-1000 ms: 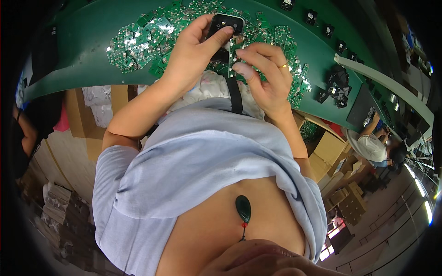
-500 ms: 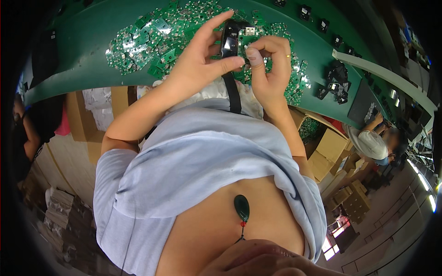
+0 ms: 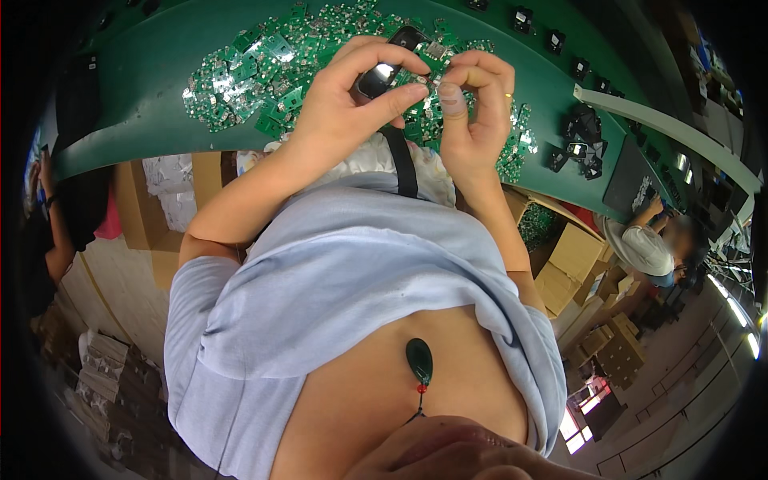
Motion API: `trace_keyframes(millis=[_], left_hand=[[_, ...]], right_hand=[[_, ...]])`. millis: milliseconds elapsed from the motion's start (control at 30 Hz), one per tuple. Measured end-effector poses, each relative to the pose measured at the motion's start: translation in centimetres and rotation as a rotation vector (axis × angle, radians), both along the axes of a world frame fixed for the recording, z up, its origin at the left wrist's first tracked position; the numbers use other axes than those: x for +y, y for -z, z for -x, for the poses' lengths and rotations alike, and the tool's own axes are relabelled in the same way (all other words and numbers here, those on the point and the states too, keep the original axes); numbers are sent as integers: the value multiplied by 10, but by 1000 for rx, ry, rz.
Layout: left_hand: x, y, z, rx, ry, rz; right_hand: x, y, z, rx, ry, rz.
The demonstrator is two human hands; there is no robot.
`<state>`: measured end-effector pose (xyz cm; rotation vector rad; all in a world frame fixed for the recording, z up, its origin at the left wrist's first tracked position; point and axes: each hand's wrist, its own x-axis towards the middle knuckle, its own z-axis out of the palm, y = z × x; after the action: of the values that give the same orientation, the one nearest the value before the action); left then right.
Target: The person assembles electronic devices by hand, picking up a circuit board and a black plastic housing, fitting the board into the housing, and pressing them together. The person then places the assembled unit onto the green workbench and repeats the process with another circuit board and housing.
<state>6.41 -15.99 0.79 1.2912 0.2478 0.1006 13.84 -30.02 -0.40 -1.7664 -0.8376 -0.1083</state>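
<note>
My left hand (image 3: 340,100) is closed round a glossy black plastic casing (image 3: 408,38), which lies tilted across its fingers. Its index finger and thumb curl toward the casing's right side. Close beside it, my right hand (image 3: 480,104) pinches at a small green circuit board (image 3: 436,54) that has a pale connector on it. A pale wrap covers the right thumb tip, and a ring shows on one finger. The fingertips partly hide the board, so how it sits against the casing is unclear. Both hands hover above a heap of loose green circuit boards (image 3: 240,80).
The heap spreads over a green table (image 3: 144,96). Black plastic parts (image 3: 582,140) lie piled at the right, near a pale curved rail (image 3: 672,120). More black pieces (image 3: 556,42) stand in a row farther back. An open carton (image 3: 570,268) sits below; another person (image 3: 648,244) is at the right.
The black casing has turned from nearly upright to a slant. My left index finger, stretched out before, now bends down toward the thumb. My right hand has shifted slightly right.
</note>
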Motion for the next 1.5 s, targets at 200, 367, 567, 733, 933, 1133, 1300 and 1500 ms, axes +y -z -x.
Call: trace_keyframes(millis=[200,367,567,733,933,1133,1300,1500], left_hand=[[-2,7,-4,-164,-143,-308],[5,11,-4,-230,-137,-551],[7,-1,-2,-20,-15,-200],[5,-4,-3,-50,23,35],[8,-4,-1,-144,-57,-297],[16,20,-35,-722,-408,-952],[3,22,-39,-1235,-532,-462],[6,-40,0,-181,-182,-657]], right_hand=[[3,-5,0,-173,-1,44],[3,-9,3,-116,23,76],[3,-8,1,-54,-44,-15],[2,-15,-6,-146,-77,22],[2,-19,-6,-277,-111,140],[7,-21,-9,-473,-94,183],[10,-22,-9,-526,-91,197],[11,-22,-10,-552,-85,209]])
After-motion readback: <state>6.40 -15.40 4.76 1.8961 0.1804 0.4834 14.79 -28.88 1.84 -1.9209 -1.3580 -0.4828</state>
